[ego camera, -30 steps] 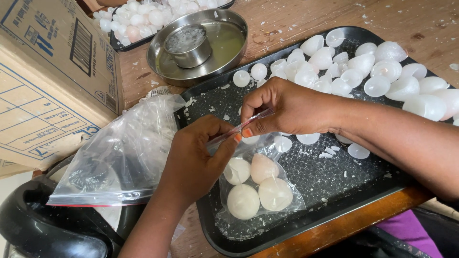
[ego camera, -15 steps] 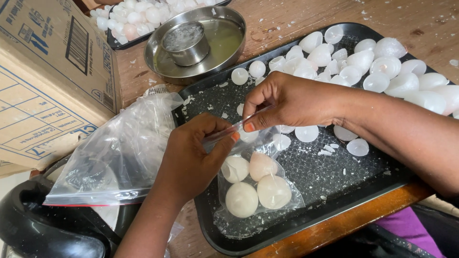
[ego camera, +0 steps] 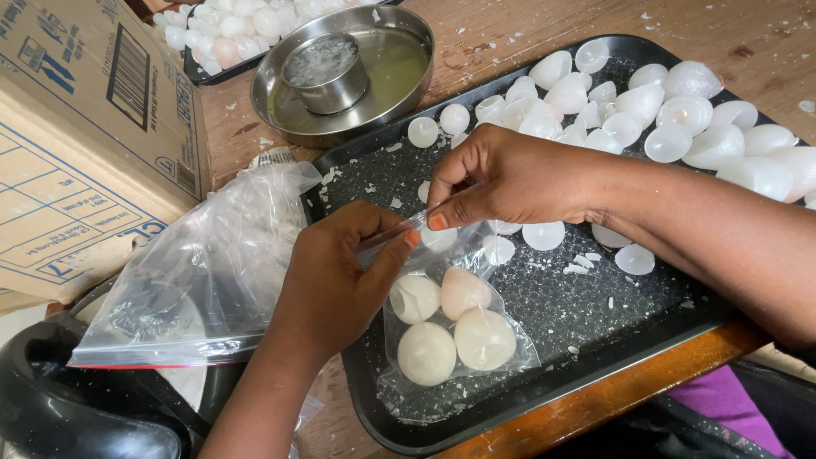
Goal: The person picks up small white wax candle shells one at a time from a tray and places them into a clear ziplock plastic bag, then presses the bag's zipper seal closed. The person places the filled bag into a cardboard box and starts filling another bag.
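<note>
Over the black tray (ego camera: pixel 544 399), left hand (ego camera: pixel 340 272) and right hand (ego camera: pixel 501 178) pinch the small bag (ego camera: pixel 450 340) mouth closed; uneven pressure could leave the seal gapped, spilling the pieces.

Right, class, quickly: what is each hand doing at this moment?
Left hand: closed, pinching the top edge of the small clear bag of four peeled eggs.
Right hand: closed, pinching the same bag's top edge.
</note>
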